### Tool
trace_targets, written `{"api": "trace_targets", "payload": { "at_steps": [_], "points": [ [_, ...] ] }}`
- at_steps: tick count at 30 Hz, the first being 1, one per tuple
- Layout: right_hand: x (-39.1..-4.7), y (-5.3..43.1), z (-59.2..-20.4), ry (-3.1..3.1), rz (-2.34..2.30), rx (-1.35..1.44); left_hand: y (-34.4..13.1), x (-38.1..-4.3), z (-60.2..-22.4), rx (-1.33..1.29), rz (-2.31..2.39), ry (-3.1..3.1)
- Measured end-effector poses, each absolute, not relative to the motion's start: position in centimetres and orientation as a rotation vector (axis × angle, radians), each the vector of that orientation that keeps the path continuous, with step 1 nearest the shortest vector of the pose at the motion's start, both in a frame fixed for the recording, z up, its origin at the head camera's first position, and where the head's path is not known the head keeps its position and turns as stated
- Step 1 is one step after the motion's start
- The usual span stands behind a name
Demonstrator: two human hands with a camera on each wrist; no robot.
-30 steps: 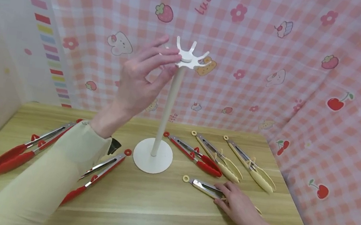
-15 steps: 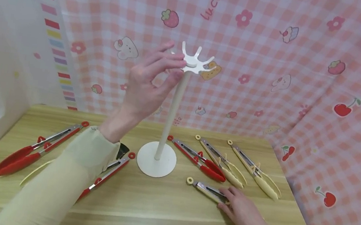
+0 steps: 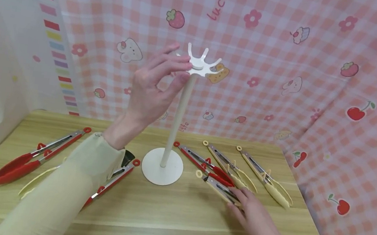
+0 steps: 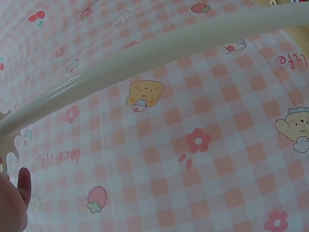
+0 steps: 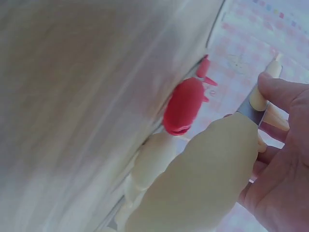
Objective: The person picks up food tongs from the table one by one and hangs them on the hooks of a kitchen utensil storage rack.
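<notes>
A white stand with a hooked top (image 3: 199, 67) rises on a thin pole (image 3: 176, 124) from a round base (image 3: 151, 171). My left hand (image 3: 148, 83) pinches the rim of the hooked top, fingers above and thumb below. The pole crosses the left wrist view, with part of that hand (image 4: 12, 210) at its lower left edge. My right hand (image 3: 255, 216) grips cream tongs (image 3: 215, 186) by their middle, ring end pointing toward the stand. In the right wrist view, the held tongs' (image 5: 203, 169) broad cream head is raised off the table, thumb on the handle.
Right of the base lie red tongs (image 3: 192, 157) and two cream pairs (image 3: 230, 165) (image 3: 262, 173). On the left are red tongs (image 3: 39, 156), cream tongs (image 3: 37, 179) partly under my sleeve, and another red pair (image 3: 111, 184). A checked cloth (image 3: 254, 43) hangs behind the wooden table (image 3: 158, 219).
My right hand has lifted the cream tongs off the table, their ring end rising toward the red tongs. The left hand stays at the stand's top; the head view has shifted slightly.
</notes>
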State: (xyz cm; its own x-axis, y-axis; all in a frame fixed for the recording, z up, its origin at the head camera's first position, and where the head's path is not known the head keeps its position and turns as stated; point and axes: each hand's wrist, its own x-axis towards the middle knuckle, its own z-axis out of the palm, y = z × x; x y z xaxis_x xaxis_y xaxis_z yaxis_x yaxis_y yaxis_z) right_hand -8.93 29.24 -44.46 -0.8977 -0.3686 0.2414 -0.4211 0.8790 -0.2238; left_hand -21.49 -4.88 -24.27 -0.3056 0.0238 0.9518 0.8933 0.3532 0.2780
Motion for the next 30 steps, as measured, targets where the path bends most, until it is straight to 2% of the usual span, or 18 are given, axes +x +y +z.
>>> {"api": "trace_targets", "payload": {
  "at_steps": [12, 30],
  "points": [
    [-9.6, 27.8, -41.9, -2.644, 0.537, 0.614, -4.8, -21.6, -24.4, -0.828, -1.101, -1.661],
    [-10.7, 26.8, -40.4, -2.526, 0.674, 0.565, -4.7, -21.6, -24.4, -0.811, -1.131, -1.653]
  ]
}}
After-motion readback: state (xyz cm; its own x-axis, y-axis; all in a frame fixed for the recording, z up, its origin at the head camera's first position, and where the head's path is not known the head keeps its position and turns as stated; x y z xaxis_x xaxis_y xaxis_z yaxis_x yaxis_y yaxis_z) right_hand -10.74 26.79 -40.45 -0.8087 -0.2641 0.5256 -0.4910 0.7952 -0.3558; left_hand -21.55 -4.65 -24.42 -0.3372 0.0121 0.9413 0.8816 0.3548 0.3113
